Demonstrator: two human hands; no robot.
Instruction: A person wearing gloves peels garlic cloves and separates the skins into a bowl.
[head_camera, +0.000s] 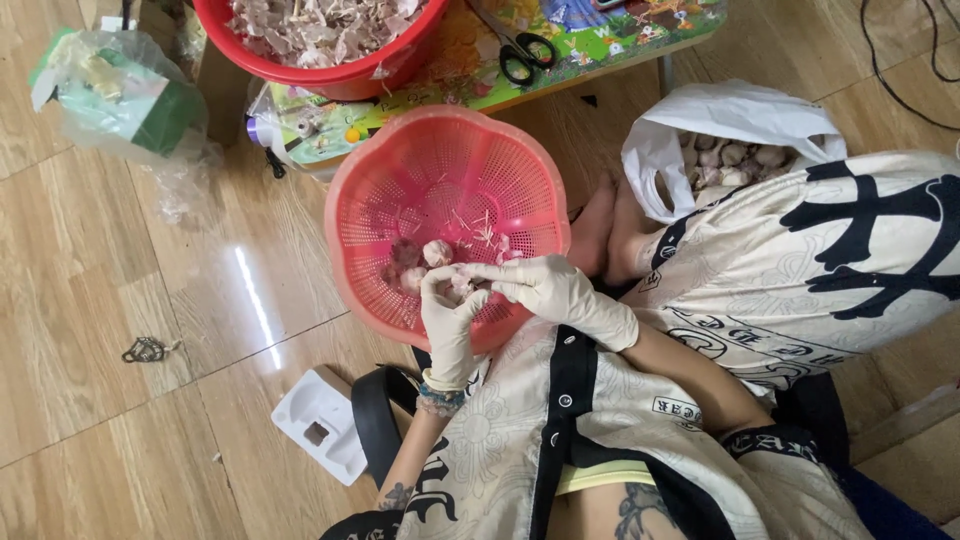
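Fingers (455, 285) of both gloved hands, left hand (448, 325) and right hand (550, 290), pinch one pale garlic clove (460, 287) at frame centre, over pink colander (445, 215). Three or so cloves (437, 252) lie inside. Red basin (330, 70) of peels, scissors (520, 50) upper frame; white bag (730, 120) of garlic upper right. Wood floor (120, 300).

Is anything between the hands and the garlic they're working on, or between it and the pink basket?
Nothing visible. The left hand and right hand, both gloved, already pinch the garlic directly, and it sits right over the open pink basket, where a few other cloves lie.
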